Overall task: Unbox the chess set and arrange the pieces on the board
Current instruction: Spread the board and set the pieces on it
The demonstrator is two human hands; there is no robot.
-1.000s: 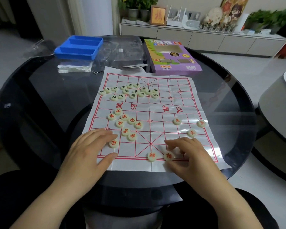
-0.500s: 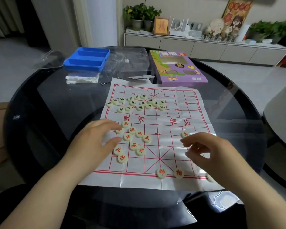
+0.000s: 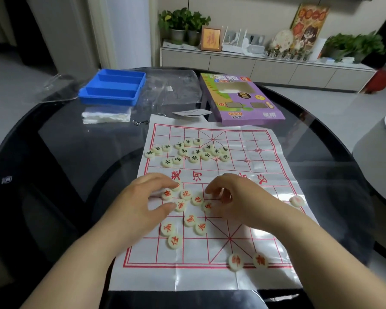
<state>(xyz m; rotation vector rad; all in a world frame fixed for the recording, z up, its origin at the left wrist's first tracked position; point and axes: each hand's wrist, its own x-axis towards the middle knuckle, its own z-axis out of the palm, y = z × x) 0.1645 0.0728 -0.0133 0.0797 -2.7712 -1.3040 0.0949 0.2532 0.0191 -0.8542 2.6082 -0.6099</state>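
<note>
Two clusters lie on the board (image 3: pixel 254 166) on the desk (image 3: pixel 76 152): green-marked pieces (image 3: pixel 194 158) far, red-marked pieces (image 3: pixel 189 219) near. The left grip (image 3: pixel 143 204) rests loose-fingered on these; the right grip (image 3: pixel 236 197) pinches one red piece (image 3: pixel 225 198).

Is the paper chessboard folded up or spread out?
Spread out: the paper chessboard lies flat on the glass table, its red grid open, with fold creases.
</note>
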